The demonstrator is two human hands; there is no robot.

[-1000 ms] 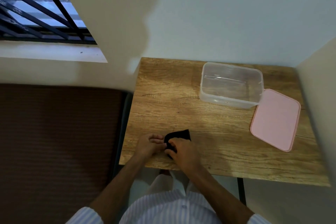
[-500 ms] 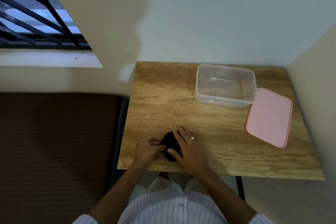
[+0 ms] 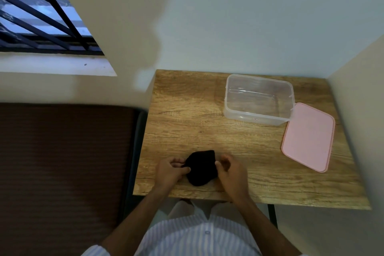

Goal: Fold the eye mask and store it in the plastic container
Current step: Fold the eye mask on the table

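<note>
The black eye mask (image 3: 201,167) lies folded into a compact rounded shape near the front edge of the wooden table (image 3: 187,110). My left hand (image 3: 169,172) pinches its left edge. My right hand (image 3: 230,171) pinches its right edge with thumb and fingers. The clear plastic container (image 3: 258,100) stands open and holds nothing, at the back right of the table, well away from both hands. Its pink lid (image 3: 308,136) lies flat beside it on the right.
Walls close the table in at the back and on the right. A dark brown surface (image 3: 62,162) lies left of the table, below a barred window (image 3: 41,16). A black table leg (image 3: 272,214) shows under the front edge.
My right hand has come off the top of the mask and moved to its right edge, so the folded mask now shows between both hands. The view shifted slightly.
</note>
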